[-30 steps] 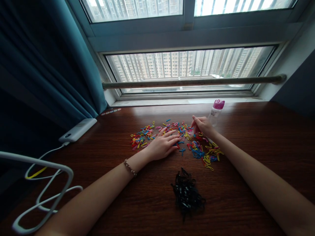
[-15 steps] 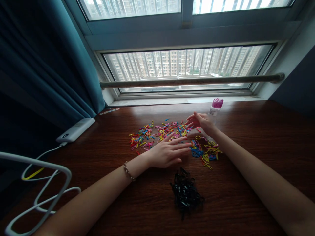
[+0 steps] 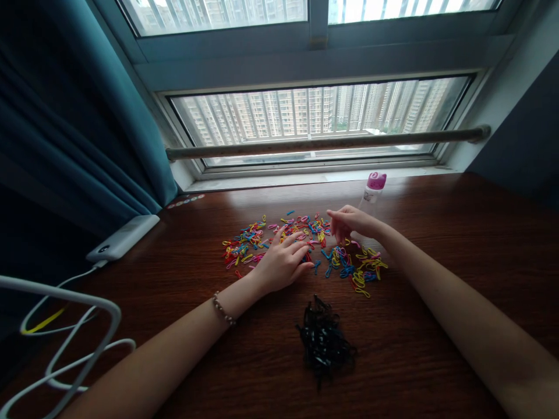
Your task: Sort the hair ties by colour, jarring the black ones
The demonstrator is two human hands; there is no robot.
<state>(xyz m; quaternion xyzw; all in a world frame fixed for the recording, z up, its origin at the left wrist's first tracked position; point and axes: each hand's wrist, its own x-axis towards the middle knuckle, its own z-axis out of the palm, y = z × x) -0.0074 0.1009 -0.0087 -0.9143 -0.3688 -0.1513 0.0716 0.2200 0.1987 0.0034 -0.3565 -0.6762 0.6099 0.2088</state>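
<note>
Many small coloured rubber bands [image 3: 247, 237] lie spread over the dark wooden table. My left hand [image 3: 282, 262] rests palm down over the middle of them, its fingers spread, covering some. To the right, my right hand [image 3: 349, 222] hangs over the bands' far edge with fingers bent downward; whether a band is between the fingertips cannot be made out. Just nearer than it lies a looser patch of mostly yellow and blue bands [image 3: 360, 267]. A heap of black rubber bands [image 3: 326, 340] sits apart, closer to me.
A clear bottle with a pink cap [image 3: 376, 181] stands behind my right hand. At the left are a white power bank [image 3: 124, 237], a white cable [image 3: 65, 285] and a blue curtain [image 3: 117, 128]. A window with a rail [image 3: 327, 144] borders the table's far side.
My left hand has drawn back to the left, uncovering blue bands. My right hand has lowered toward the bands, its fingers now pointing down. The view has shifted slightly.
</note>
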